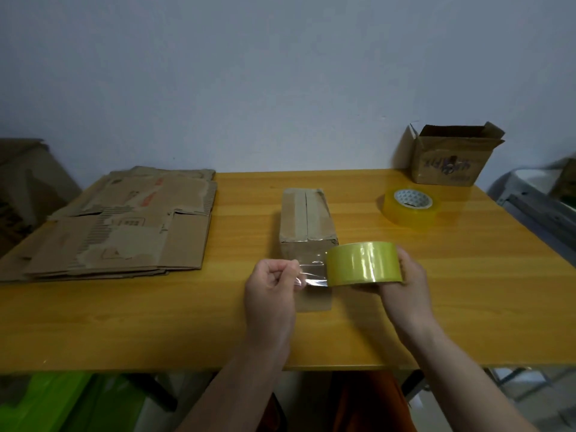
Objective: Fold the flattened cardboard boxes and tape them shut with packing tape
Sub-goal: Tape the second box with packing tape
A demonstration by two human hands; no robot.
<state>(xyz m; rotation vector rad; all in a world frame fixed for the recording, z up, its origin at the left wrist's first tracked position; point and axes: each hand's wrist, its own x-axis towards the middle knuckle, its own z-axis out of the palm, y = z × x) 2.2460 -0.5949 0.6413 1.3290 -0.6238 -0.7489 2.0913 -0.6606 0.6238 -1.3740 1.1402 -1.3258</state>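
Orange-yellow wooden table (467, 307), grain running left to right. Plain pale grey-blue wall (280, 73) behind its far edge. Past the left edge, dark brown blurred shape (28, 188), unidentifiable. Past the right edge, grey metal frame (536, 210), partly cut off. Below the near edge: bright green plastic (62, 400) at left, orange-brown fabric (374, 403) near centre, dark table leg (156, 397) between.

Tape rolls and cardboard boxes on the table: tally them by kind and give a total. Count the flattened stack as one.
Tape rolls: 2, one held, one lying on the table
Folded boxes: 2, one closed, one open
Flattened box stack: 1
Total: 5
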